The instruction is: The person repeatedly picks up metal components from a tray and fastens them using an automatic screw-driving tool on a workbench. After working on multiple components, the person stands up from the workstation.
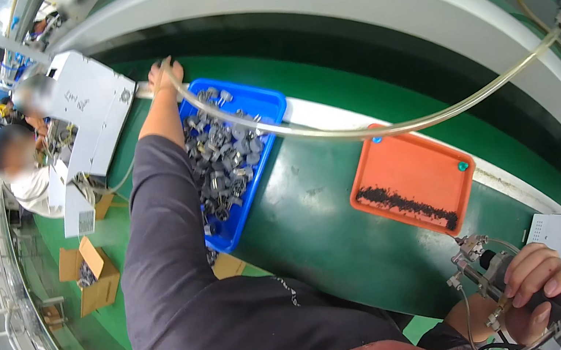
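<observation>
Black and silver, a hand tool [499,273] is gripped at the lower right by the right hand [540,274], whose fingers are wrapped over its body. It can be judged stiff and fairly heavy; it is probably best held by the thick dark body, clear of the metal fittings and thin tubes, which could be strained. The left hand [165,77] is stretched to the upper left, just beside the corner of a blue tray [272,102] filled with small grey parts [220,144], likely hard and perhaps slippery. Its fingers are curled; whether anything is pinched there cannot be told. Across the view a clear hose [392,130] is suspended in a long curve, seemingly light and springy. Between the hands, on the green table [321,242], an orange tray [404,161] is placed, with tiny black pieces [408,207] gathered along its near side; these look light, best taken by fingertips.
</observation>
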